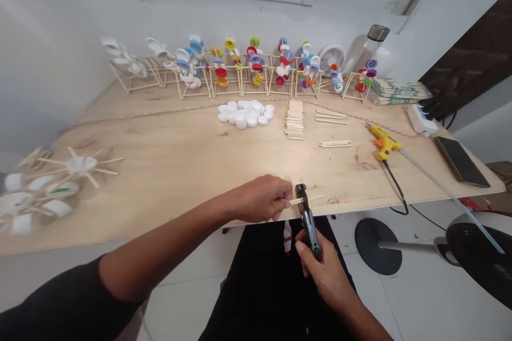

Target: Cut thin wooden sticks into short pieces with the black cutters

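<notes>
My left hand [266,198] is closed around thin wooden sticks [296,201] near the table's front edge. The sticks reach to the right, into the jaws of a dark metal pair of cutting pliers [307,216], and a thin end shows beyond them. My right hand [320,264] grips the pliers by the handles, just off the table's front edge. Farther back on the table lie a row of short cut sticks [295,120], some longer sticks [330,116], a small bundle of sticks [335,144] and a cluster of white bottle caps [246,113].
Stick frames with coloured cap wheels [256,66] line the wall. At left lie a stick-spoked wheel [82,165] and a white-cup wheel [38,202]. A yellow glue gun [384,143], phone [461,161], power strip [422,120] and packed sticks [400,91] are at right.
</notes>
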{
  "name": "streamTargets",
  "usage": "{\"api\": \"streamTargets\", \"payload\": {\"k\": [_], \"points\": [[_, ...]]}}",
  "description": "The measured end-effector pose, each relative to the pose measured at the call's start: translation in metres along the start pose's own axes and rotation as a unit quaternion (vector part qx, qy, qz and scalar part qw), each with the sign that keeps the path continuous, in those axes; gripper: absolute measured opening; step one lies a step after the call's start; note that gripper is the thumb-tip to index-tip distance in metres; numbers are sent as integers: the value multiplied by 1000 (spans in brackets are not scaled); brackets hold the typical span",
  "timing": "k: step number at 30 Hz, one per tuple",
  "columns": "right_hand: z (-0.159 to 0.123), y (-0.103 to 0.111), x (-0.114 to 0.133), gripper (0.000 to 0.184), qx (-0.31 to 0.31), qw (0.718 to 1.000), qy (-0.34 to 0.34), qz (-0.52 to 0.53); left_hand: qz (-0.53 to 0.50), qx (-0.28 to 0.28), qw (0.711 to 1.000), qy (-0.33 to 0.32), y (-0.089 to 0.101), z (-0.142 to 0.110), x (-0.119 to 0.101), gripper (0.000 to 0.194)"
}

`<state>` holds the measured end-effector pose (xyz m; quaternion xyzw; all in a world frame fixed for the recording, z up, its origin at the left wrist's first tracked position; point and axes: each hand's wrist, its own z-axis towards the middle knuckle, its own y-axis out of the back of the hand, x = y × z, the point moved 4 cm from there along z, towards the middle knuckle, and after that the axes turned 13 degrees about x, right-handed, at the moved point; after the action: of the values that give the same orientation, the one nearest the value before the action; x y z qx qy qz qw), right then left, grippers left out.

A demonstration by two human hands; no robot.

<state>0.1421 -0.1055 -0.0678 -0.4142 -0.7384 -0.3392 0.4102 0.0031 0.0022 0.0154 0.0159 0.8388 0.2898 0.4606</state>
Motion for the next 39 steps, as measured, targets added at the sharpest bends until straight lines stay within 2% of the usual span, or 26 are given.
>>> {"api": "streamTargets", "payload": {"k": [5, 14, 20, 23, 27, 30, 32, 35, 39], "points": [[4, -2, -5, 22, -24, 999, -12, -27, -36, 31, 999, -1, 0, 3, 8, 12], [6, 1, 5, 22, -65, 993, -7, -94, -3, -37, 999, -4, -2, 2, 15, 13], [7, 0, 4, 23, -64, 994, -15, -87, -70, -86, 994, 7, -5, -10, 22, 14], [7, 0, 4, 23, -59, 995, -22, -84, -194, -133, 972, 7, -9, -19, 35, 14], [8, 0, 3, 22, -47, 995, -31, -83, -405, -175, 897, -16, -21, -26, 52, 19], [8, 0, 3, 20, -46, 996, -31, -76, -504, -188, 843, -20, -29, -26, 57, 24], [8, 0, 2, 19, -45, 997, -29, -63, -544, -181, 819, -33, -32, -24, 55, 20], [8, -1, 2, 17, -39, 998, -24, -44, -552, -175, 814, -44, -33, -19, 49, 18], [8, -1, 4, 15, -40, 997, -20, -56, -486, -183, 854, -21, -33, -10, 42, 24]]}}
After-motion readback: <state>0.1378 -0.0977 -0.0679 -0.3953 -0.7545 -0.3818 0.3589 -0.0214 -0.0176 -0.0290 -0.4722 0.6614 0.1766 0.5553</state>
